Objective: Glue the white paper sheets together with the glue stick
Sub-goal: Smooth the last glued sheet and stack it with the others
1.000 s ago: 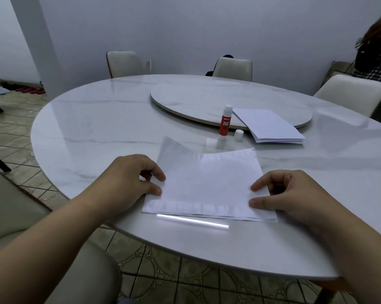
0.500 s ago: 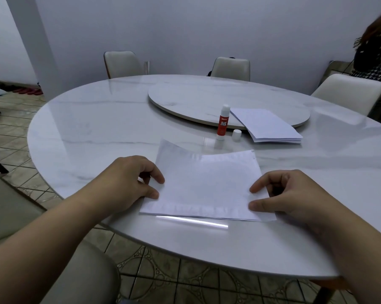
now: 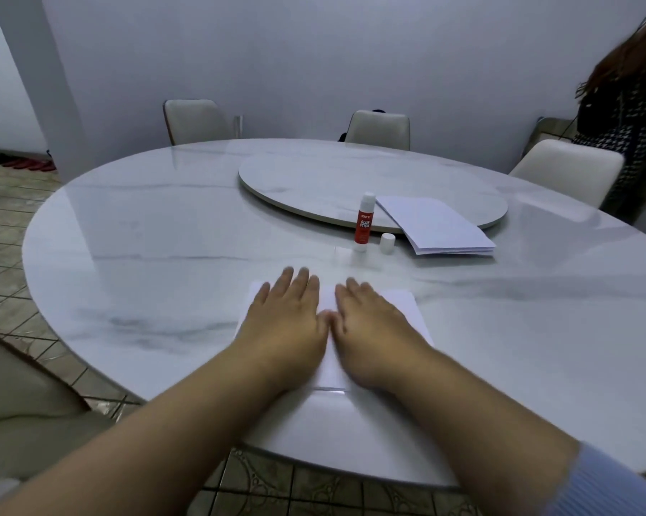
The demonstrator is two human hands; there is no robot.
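White paper sheets (image 3: 410, 310) lie flat on the marble table (image 3: 165, 277) near its front edge. My left hand (image 3: 288, 322) and my right hand (image 3: 369, 325) press flat on them side by side, fingers straight, thumbs touching, and cover most of the paper. Beyond them a red and white glue stick (image 3: 363, 223) stands upright and uncapped. Its small white cap (image 3: 387, 243) sits just to its right.
A stack of white sheets (image 3: 436, 227) rests half on the round turntable (image 3: 314, 180) at the table's middle. Several pale chairs (image 3: 567, 169) ring the far side. A person in a dark patterned top (image 3: 626, 117) stands at the far right.
Both hands let go of the paper's side edges and moved inward to lie flat on top of it. The raised far-left corner is now pressed down.
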